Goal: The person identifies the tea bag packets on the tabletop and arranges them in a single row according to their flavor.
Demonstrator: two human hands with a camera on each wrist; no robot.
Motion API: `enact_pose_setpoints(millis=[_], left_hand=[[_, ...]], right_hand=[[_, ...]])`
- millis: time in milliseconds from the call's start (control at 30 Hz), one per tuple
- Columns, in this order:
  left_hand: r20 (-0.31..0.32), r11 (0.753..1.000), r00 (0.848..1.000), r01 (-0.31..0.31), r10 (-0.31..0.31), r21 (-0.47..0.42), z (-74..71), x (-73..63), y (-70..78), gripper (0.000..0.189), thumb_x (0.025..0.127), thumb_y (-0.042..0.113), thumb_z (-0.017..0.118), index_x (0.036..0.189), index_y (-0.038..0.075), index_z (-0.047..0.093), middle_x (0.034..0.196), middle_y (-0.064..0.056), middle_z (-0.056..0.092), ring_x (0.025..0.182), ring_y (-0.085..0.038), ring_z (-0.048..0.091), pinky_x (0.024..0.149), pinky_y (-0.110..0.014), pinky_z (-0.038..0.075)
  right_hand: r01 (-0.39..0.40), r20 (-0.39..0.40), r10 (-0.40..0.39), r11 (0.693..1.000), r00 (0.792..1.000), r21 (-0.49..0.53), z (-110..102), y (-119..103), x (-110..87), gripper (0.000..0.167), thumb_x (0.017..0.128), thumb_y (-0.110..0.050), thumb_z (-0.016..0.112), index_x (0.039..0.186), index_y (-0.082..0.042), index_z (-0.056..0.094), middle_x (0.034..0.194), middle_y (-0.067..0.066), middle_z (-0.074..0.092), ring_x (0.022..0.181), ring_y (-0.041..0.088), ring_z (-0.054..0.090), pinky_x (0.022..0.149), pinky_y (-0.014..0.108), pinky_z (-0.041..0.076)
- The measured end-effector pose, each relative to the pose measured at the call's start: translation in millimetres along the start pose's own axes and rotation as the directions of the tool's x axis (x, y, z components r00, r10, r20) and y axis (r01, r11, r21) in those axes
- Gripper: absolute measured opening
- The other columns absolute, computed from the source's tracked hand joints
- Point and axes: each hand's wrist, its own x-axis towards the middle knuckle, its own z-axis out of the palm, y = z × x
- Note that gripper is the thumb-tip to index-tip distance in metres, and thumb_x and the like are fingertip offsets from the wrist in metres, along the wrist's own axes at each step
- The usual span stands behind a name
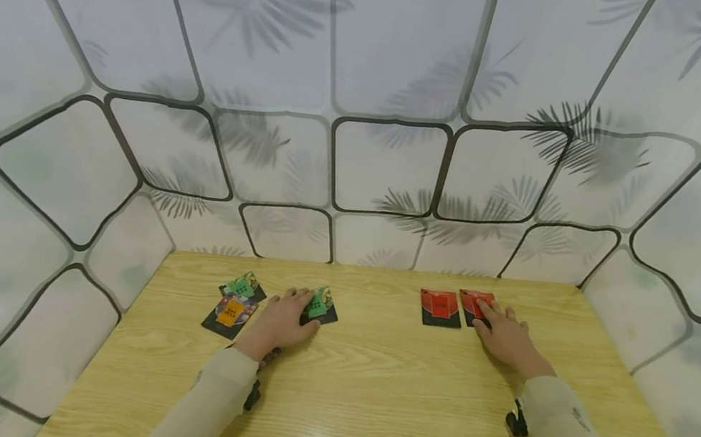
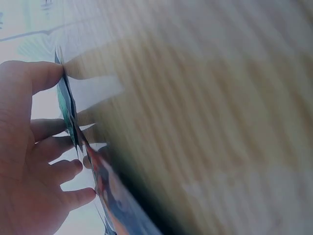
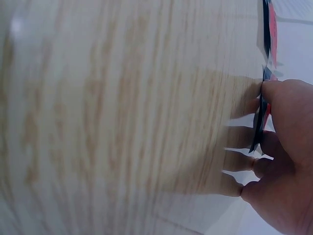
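My left hand (image 1: pixel 282 320) rests on a small flat packet (image 1: pixel 320 304) with a green label and a black lower part. In the left wrist view its thumb and fingers are spread, touching that green packet (image 2: pixel 65 105) at the tabletop. Toward the right, my right hand (image 1: pixel 508 339) touches a red and black packet (image 1: pixel 470 306), its fingertips over the packet's right side. The right wrist view shows the thumb at the edge of this red packet (image 3: pixel 261 115). Both packets are partly covered by the hands.
Just left of the right hand's packet lies another red packet (image 1: pixel 440 308). Left of my left hand, a purple packet with an orange label (image 1: pixel 229 315) overlaps a second green packet (image 1: pixel 243 286). Patterned cloth walls (image 1: pixel 388 172) enclose the wooden table (image 1: pixel 369 394) behind and on both sides.
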Motion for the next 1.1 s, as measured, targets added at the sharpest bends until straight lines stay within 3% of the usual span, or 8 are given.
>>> enact_pose_setpoints(millis=[467, 1100], left_hand=[[0.023, 0.999, 0.999, -0.045, 0.045, -0.011, 2.1, 14.8, 26.0, 0.071, 0.104, 0.042, 0.059, 0.161, 0.005, 0.043, 0.164, -0.021, 0.044, 0.153, -0.049, 0.037, 0.122, -0.07, 0.03], [0.05, 0.998, 0.997, -0.06, 0.059, 0.017, 6.9, 31.6, 46.6, 0.07, 0.104, 0.044, 0.055, 0.162, 0.007, 0.042, 0.166, -0.018, 0.043, 0.155, -0.047, 0.036, 0.124, -0.068, 0.03]], right_hand=[[-0.002, 0.004, 0.002, 1.0, 1.0, 0.003, -2, -2, -2.7, 0.06, 0.113, -0.033, 0.047, 0.16, 0.003, 0.038, 0.161, 0.04, 0.03, 0.145, 0.072, 0.022, 0.107, 0.089, 0.024], [0.008, 0.001, -0.008, 1.0, 1.0, 0.013, -4, -2, -1.4, 0.06, 0.112, -0.033, 0.051, 0.158, 0.006, 0.041, 0.161, 0.041, 0.03, 0.145, 0.073, 0.022, 0.106, 0.09, 0.024]])
